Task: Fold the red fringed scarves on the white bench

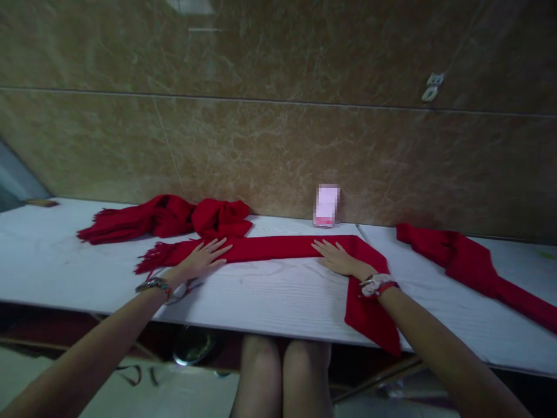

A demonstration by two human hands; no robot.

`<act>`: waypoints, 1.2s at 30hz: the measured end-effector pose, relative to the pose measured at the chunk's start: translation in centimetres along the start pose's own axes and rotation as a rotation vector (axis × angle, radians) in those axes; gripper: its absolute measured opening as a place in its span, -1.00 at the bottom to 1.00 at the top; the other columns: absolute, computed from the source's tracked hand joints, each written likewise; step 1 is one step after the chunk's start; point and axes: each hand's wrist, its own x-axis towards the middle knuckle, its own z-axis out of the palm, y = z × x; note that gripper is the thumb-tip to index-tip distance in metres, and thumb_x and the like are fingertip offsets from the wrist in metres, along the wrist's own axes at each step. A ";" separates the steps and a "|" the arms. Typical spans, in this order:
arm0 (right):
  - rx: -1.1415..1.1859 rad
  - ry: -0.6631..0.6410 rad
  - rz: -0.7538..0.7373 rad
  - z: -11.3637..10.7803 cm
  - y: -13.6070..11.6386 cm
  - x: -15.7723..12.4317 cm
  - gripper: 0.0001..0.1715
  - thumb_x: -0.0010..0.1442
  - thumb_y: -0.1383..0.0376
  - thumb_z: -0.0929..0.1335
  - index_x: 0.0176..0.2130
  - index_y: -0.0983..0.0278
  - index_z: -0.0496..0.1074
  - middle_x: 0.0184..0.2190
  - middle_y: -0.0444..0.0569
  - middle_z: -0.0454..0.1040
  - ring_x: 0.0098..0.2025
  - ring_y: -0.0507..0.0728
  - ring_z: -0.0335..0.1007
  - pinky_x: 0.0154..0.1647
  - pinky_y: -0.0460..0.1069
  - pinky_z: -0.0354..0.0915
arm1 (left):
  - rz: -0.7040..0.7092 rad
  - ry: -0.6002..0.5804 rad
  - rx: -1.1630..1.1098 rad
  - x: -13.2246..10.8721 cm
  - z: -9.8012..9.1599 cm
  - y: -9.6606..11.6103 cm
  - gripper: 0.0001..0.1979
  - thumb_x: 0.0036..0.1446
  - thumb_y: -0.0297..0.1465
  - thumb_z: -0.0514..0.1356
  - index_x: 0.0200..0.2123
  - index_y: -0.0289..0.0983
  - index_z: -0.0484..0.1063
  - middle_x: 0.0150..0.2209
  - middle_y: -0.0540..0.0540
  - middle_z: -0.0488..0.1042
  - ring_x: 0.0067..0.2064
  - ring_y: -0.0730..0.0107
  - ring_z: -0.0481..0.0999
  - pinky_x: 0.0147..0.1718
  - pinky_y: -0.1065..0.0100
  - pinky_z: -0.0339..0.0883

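Observation:
A red scarf lies in a long flat strip across the table, with a fringe at its left end. Its right part bends toward me and hangs over the front edge. My left hand rests flat on the strip near the fringed end, fingers spread. Farther right, my right hand lies open on the scarf just before the bend. Behind my left hand is a bunched red scarf with its fringe to the left. Another red cloth, loosely folded, lies at the right.
The white table stands against a brown marbled wall. A phone-like pink item, blurred out, leans on the wall. A small brown object sits at the far left. A white hook is fixed to the wall. Under the table is a round dark object.

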 end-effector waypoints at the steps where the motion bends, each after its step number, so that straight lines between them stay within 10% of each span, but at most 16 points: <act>1: 0.001 -0.014 0.000 0.1 -0.1 -0.1 -0.35 0.23 0.02 0.04 0.24 0.10 -0.16 0.28 -0.06 -0.19 0.28 0.24 -0.40 0.20 0.32 -0.33 | 0.019 -0.016 0.014 0.1 0.0 -0.9 -0.53 0.24 -0.21 -0.17 0.21 -0.11 -0.03 0.26 -0.10 -0.09 0.24 0.18 -0.07 0.11 0.04 -0.09; 12: -0.059 0.027 -0.019 -2.2 -4.3 1.7 -0.41 0.26 0.06 0.00 0.23 0.15 -0.05 0.27 -0.02 -0.11 0.28 0.25 -0.33 0.17 0.34 -0.21 | 0.089 0.090 -0.032 -0.5 0.0 -2.8 -0.52 0.24 -0.20 -0.17 0.21 -0.14 -0.01 0.25 -0.11 -0.03 0.24 0.24 -0.05 0.13 0.18 -0.09; 16: -0.051 0.125 -0.162 -1.5 -9.0 4.9 -0.40 0.25 0.04 0.01 0.23 0.14 -0.06 0.28 -0.02 -0.16 0.28 0.28 -0.38 0.15 0.38 -0.24 | -0.163 0.231 -0.060 -1.8 0.7 -5.2 -0.51 0.23 -0.22 -0.18 0.20 -0.21 0.03 0.19 -0.17 0.10 0.16 0.24 0.11 0.08 0.21 0.04; 23: 0.026 -0.038 -0.176 -0.2 -11.6 7.5 -0.37 0.23 -0.02 0.00 0.23 0.09 -0.10 0.28 -0.04 -0.20 0.27 0.34 -0.40 0.12 0.44 -0.31 | -0.183 -0.079 0.062 -3.3 1.7 -7.0 -0.59 0.21 -0.39 -0.05 0.11 0.04 0.16 0.23 -0.06 0.02 0.23 0.01 -0.06 0.01 -0.20 -0.04; 30: 0.113 0.117 -0.189 -1.9 -16.1 10.0 -0.44 0.27 0.10 -0.01 0.23 0.10 -0.08 0.28 -0.05 -0.19 0.28 0.26 -0.39 0.13 0.40 -0.27 | -0.281 0.008 0.034 -1.7 1.3 -5.6 -0.56 0.21 -0.26 -0.07 0.17 -0.01 0.06 0.24 -0.16 -0.02 0.22 -0.09 -0.06 0.00 -0.25 -0.06; 36: 0.025 0.098 -0.202 0.7 -19.1 10.8 -0.41 0.25 0.07 0.01 0.22 0.13 -0.04 0.28 -0.02 -0.17 0.27 0.34 -0.34 0.13 0.42 -0.28 | -0.225 -0.067 0.101 -3.3 1.7 -8.8 -0.60 0.15 -0.42 -0.01 0.04 0.04 0.26 0.22 -0.09 0.06 0.22 -0.02 -0.05 0.01 -0.24 -0.13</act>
